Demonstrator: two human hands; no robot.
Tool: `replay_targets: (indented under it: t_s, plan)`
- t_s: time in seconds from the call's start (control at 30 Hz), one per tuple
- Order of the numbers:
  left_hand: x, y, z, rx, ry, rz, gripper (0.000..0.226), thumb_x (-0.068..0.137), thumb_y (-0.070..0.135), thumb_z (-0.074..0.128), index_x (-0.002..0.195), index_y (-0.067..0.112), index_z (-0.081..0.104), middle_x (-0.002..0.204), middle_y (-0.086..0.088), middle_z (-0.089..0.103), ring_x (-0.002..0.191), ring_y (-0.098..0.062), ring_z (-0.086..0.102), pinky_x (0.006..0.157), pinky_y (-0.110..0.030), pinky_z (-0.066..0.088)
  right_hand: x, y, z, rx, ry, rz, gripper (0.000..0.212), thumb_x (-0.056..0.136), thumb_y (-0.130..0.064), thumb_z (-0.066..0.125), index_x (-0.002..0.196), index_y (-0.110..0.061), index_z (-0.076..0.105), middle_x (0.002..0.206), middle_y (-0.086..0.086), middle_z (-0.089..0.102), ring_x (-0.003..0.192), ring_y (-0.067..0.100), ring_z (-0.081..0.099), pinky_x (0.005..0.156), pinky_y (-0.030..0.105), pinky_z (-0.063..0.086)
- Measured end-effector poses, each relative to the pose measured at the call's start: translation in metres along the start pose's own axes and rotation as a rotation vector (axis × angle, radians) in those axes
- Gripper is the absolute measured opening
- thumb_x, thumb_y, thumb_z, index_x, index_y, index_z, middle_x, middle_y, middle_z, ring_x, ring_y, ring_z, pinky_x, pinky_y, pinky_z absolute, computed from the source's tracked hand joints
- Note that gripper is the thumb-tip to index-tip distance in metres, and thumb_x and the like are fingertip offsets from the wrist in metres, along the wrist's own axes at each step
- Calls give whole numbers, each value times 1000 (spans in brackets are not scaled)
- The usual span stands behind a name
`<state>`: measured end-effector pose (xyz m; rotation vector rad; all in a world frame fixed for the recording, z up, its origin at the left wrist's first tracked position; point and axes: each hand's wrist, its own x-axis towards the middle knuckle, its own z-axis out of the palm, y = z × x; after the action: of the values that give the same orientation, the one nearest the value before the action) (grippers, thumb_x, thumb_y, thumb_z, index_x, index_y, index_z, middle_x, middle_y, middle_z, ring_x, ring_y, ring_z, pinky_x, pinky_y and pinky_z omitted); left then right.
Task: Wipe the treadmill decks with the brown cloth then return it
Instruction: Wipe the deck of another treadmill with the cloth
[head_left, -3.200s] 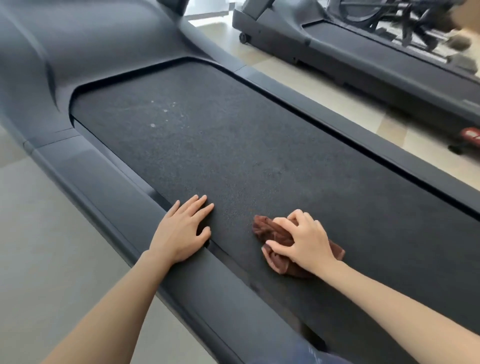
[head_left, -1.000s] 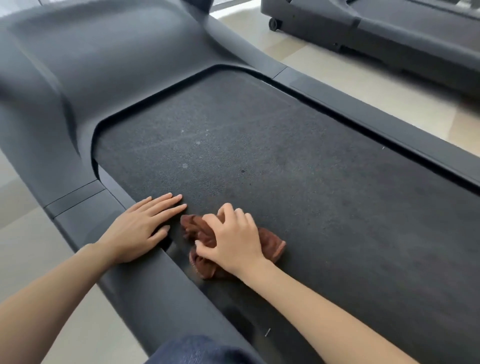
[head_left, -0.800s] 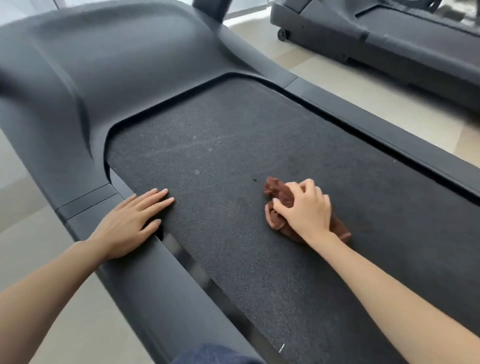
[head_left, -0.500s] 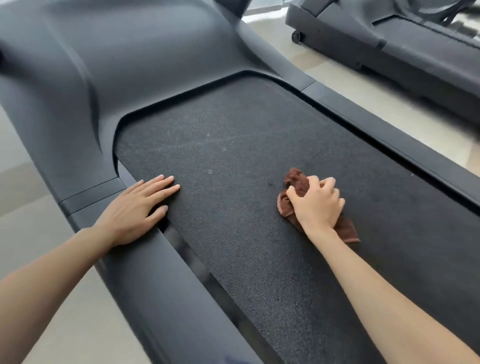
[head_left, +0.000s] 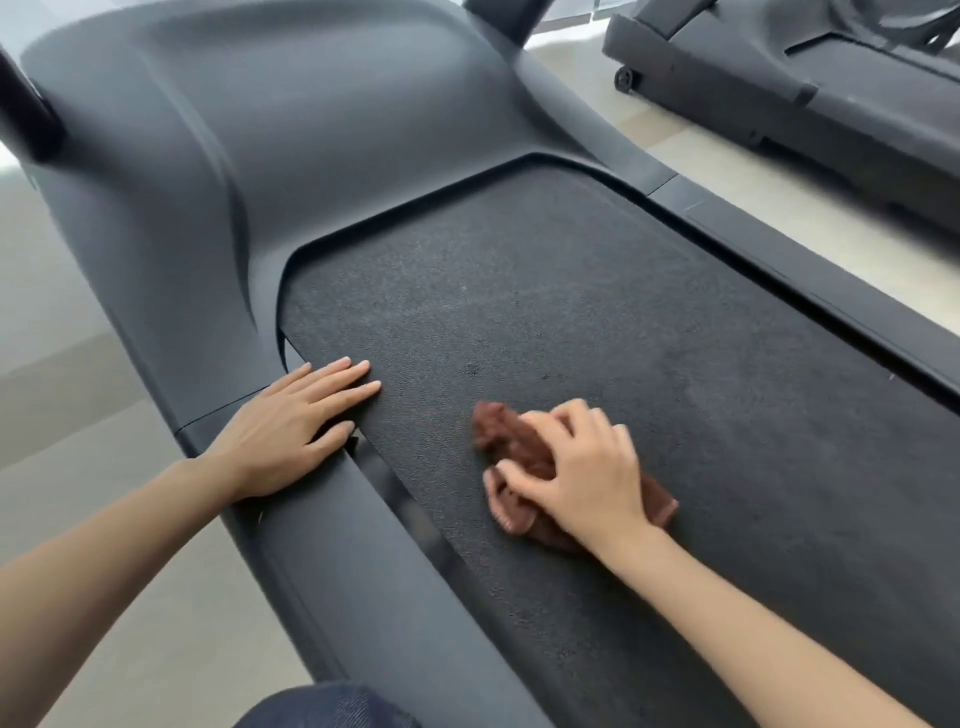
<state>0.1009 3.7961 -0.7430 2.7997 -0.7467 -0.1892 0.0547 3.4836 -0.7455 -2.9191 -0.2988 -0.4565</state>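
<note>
Beige floor (head_left: 78, 322) surrounds our treadmill deck (head_left: 571, 291). Our right hand (head_left: 587, 478) grips the bunched brown cloth (head_left: 506, 434) on it, nearer its left edge; our left hand (head_left: 291, 431) lies flat, fingers straight, over the left rail (head_left: 363, 571).

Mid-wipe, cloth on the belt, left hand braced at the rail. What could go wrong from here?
1. The brown cloth is bunched under the right hand, so each pass is narrow; belt near the motor cover may get missed.
2. The left hand lays fingers across the seam from side rail to belt; if the belt slips under the push, they could get pinched.
3. The second treadmill could be forgotten.
</note>
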Motion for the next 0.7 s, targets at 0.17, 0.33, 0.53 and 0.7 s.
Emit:
replay_targets:
  t_s: [0.17, 0.33, 0.53, 0.7]
  plan:
    - [2, -1, 2, -10, 20, -29, 65, 84, 56, 7, 145, 37, 19, 153, 18, 9, 142, 0, 1, 118, -31, 4, 83, 52, 22, -76, 12, 493, 52, 78, -61, 57, 113, -23, 60, 112, 9, 51, 105, 32, 50, 87, 42, 37]
    - [5, 0, 2, -45, 47, -42, 67, 83, 55, 11, 145, 34, 25, 153, 17, 14, 142, 0, 4, 118, -29, 4, 129, 16, 38, -62, 0, 601, 54, 82, -58, 54, 116, -16, 56, 121, 13, 47, 109, 35, 48, 92, 42, 35]
    - [2, -18, 0, 55, 83, -81, 72, 84, 53, 3, 148, 25, 19, 154, 13, 11, 142, -4, -3, 117, -26, -4, 65, -74, 36, 55, -21, -107, 49, 72, -63, 50, 101, -26, 64, 92, 4, 54, 77, 26, 54, 67, 36, 44]
    - [-1, -57, -14, 69, 33, 12, 59, 91, 52, 8, 145, 31, 20, 153, 15, 15, 143, -6, 5, 117, -31, 0, 99, 11, 31, 41, 15, 51, 46, 73, -59, 62, 105, -26, 66, 94, 4, 54, 86, 28, 58, 76, 39, 48]
